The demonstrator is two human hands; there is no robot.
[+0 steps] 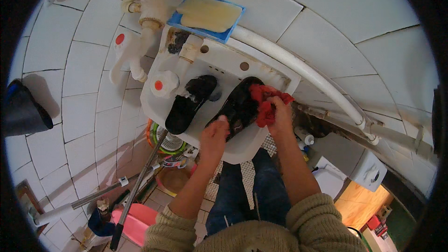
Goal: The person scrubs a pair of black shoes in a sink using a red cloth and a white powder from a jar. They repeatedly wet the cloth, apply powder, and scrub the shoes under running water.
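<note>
Two black slippers rest in a white ceramic washbasin (pixel 241 150). My left hand (pixel 214 138) grips the near end of the right slipper (pixel 238 112), which lies across the basin, wet and shiny. A crumpled red cloth (pixel 266 112) is in my right hand (pixel 279 117), against that slipper's right side near its far end. The left slipper (pixel 189 106) lies apart from both hands, with some whitish foam on its strap. My right fingers are partly hidden by the cloth.
A white tap with a round knob (pixel 164 84) juts over the basin's left side. A blue tray (pixel 232 31) with a yellowish slab sits behind. White pipe (pixel 301 59) runs along the tiled wall. Poles (pixel 136 189), a pink tub (pixel 136 222) and a washing machine (pixel 367 171) stand below.
</note>
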